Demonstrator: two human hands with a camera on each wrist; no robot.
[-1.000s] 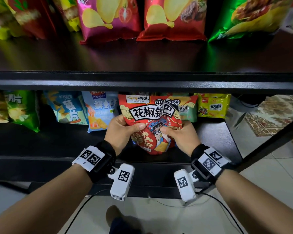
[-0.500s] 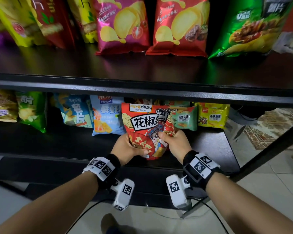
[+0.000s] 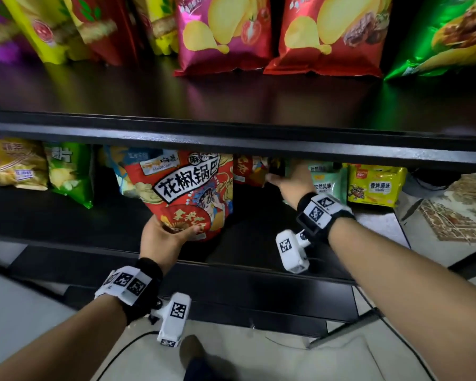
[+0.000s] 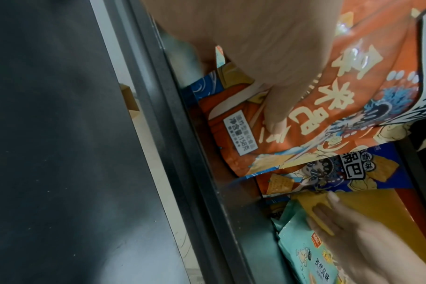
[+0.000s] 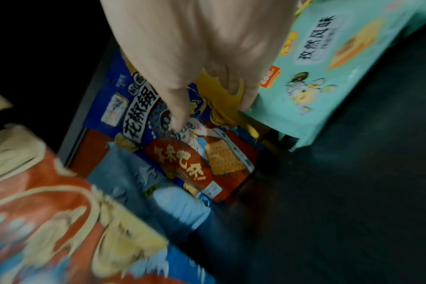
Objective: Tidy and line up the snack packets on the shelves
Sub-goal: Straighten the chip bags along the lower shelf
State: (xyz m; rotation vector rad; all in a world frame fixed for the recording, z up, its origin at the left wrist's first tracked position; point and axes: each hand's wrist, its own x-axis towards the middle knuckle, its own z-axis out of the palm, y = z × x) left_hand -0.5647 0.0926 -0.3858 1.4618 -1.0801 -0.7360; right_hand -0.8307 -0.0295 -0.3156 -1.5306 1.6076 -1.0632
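Gripping the red bag (image 3: 188, 193) at its bottom corner is the left hand (image 3: 164, 237), with the thumb laid on the front and the fingers curled behind. The bag is held up, tilted, in front of the low shelf (image 3: 66, 215), just under the top shelf's edge (image 3: 231, 138). The right hand (image 3: 293, 182) is stretched deep into the low shelf. Its thumb is pressed on a blue bag (image 5: 182, 146), and its fingers are curled round a yellow bag (image 5: 216, 90) beside a mint bag (image 5: 311, 76). A green bag (image 3: 69, 174) is stood far to the left. Big chip bags (image 3: 324, 34) are lined up on the top shelf.
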